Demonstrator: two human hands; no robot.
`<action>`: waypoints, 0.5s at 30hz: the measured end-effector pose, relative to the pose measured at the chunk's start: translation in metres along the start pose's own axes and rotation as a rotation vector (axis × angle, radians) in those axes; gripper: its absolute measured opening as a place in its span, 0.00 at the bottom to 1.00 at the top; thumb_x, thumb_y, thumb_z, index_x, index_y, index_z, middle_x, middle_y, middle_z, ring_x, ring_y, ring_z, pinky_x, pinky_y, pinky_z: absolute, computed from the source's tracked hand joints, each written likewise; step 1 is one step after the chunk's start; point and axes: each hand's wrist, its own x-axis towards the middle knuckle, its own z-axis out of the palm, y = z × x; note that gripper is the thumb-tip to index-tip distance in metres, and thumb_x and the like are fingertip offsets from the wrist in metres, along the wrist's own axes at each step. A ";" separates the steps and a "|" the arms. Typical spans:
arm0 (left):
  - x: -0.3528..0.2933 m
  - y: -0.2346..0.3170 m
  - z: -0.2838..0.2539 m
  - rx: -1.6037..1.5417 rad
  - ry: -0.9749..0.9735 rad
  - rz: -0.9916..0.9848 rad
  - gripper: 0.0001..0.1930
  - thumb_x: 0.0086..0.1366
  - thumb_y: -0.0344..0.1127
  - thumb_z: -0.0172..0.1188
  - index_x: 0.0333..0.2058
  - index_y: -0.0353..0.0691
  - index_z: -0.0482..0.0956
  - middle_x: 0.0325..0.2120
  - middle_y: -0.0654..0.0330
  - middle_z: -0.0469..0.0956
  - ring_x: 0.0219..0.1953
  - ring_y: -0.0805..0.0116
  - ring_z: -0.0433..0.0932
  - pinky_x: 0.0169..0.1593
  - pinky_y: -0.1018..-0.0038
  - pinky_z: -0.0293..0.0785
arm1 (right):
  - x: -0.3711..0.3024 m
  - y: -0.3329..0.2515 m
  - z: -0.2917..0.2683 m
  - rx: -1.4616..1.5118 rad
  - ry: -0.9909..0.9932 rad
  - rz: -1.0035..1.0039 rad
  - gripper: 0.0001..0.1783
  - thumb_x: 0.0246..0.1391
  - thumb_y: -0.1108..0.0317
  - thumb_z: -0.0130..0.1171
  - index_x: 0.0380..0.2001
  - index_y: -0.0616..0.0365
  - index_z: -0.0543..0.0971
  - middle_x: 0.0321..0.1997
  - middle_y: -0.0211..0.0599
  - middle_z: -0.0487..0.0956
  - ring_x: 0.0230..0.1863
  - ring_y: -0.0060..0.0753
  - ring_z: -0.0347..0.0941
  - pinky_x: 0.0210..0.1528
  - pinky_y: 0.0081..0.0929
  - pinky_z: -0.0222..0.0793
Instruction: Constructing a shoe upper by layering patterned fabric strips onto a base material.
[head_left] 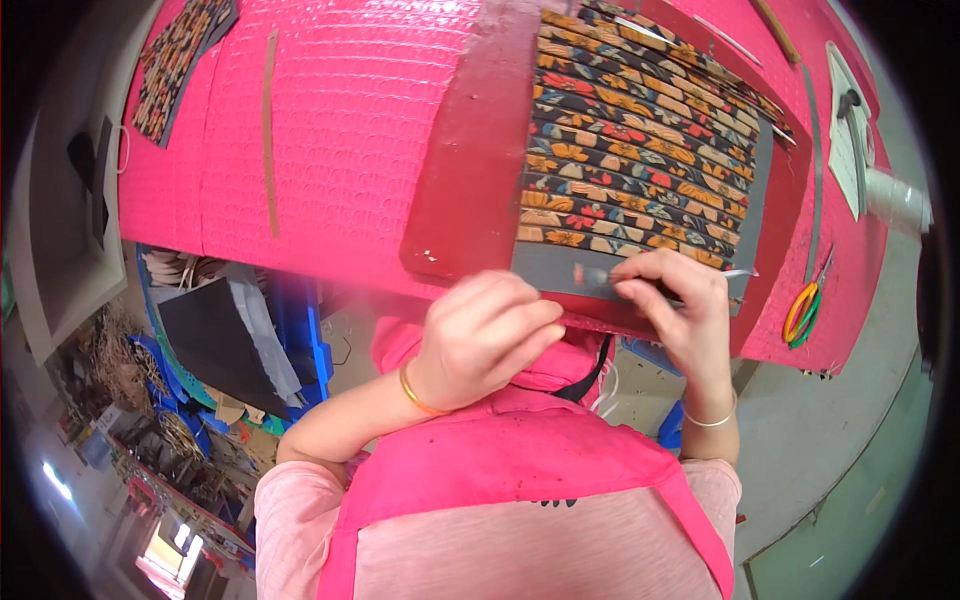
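Note:
A grey sheet (555,266) lies on a dark red board (463,190), carrying several folded floral fabric strips (640,150) in overlapping rows. My right hand (685,305) is closed in a pinch over the sheet's near edge. It grips a slim tool (596,275) with a blurred end pointing left; a pale, shiny end sticks out behind the fingers. What kind of tool it is, I cannot tell. My left hand (485,328) hovers by the board's near left corner, fingers curled together and slightly blurred. Whatever they may hold is hidden.
Scissors (803,312) with yellow and green handles lie right of the board on the pink table cover (350,120). A brown strip (271,135) and a floral piece (183,65) are at left. Below the table's left edge stands a blue crate (318,350) with dark sheets.

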 end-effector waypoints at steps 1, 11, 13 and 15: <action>-0.003 -0.002 -0.004 0.254 -0.014 0.122 0.15 0.48 0.33 0.65 0.36 0.38 0.77 0.28 0.60 0.71 0.31 0.61 0.73 0.37 0.67 0.69 | 0.005 0.000 0.002 0.098 0.035 0.070 0.05 0.47 0.71 0.60 0.26 0.63 0.79 0.20 0.36 0.76 0.22 0.24 0.73 0.25 0.21 0.67; -0.026 -0.014 0.005 0.606 -0.036 0.030 0.21 0.45 0.33 0.64 0.43 0.44 0.78 0.35 0.62 0.69 0.42 0.64 0.67 0.50 0.63 0.60 | 0.043 -0.002 0.022 0.042 -0.188 0.207 0.14 0.52 0.63 0.58 0.22 0.64 0.80 0.10 0.34 0.72 0.13 0.21 0.68 0.18 0.23 0.61; -0.025 -0.015 0.005 0.613 -0.028 0.041 0.20 0.47 0.33 0.61 0.43 0.43 0.77 0.36 0.63 0.69 0.41 0.65 0.68 0.49 0.63 0.61 | 0.044 -0.003 0.023 0.041 -0.180 0.211 0.14 0.52 0.64 0.58 0.22 0.65 0.79 0.10 0.31 0.71 0.13 0.17 0.66 0.17 0.20 0.59; -0.025 -0.016 0.005 0.619 -0.025 0.056 0.19 0.49 0.33 0.58 0.43 0.42 0.77 0.36 0.63 0.70 0.40 0.66 0.68 0.48 0.64 0.62 | 0.044 -0.005 0.025 0.043 -0.168 0.218 0.13 0.52 0.64 0.58 0.22 0.65 0.79 0.10 0.27 0.69 0.14 0.13 0.63 0.17 0.17 0.56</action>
